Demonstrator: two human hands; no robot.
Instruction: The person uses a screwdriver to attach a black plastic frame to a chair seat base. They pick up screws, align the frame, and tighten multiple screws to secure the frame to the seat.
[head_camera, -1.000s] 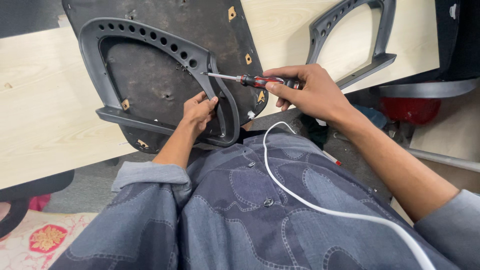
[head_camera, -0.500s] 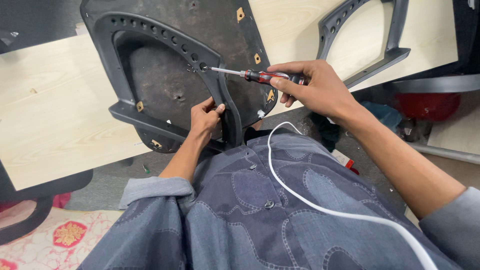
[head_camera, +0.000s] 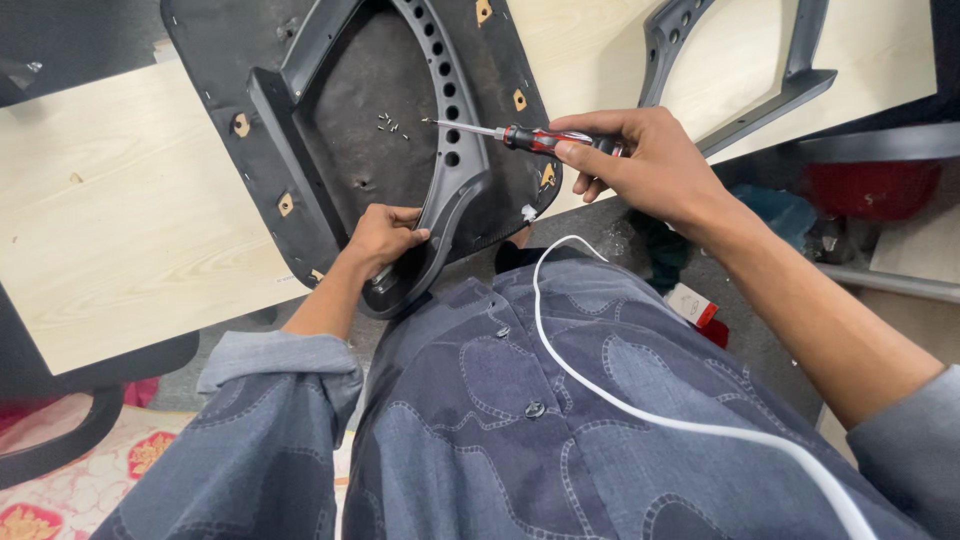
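A black chair seat base lies underside up on a pale wooden board. A dark grey perforated plastic frame rests on it. My left hand grips the near lower end of that frame. My right hand holds a red-and-black screwdriver, its metal tip pointing left beside the row of holes in the frame. Several small loose screws lie on the seat's underside, just left of the tip.
A second grey plastic frame lies on the board at the upper right. A white cable runs across my blue patterned shirt. A red object sits on the floor at right. A patterned mat is at lower left.
The seat and frame have turned on the board. My left hand shifted to the frame's near end. The screwdriver tip has come off the frame and points beside the holes.
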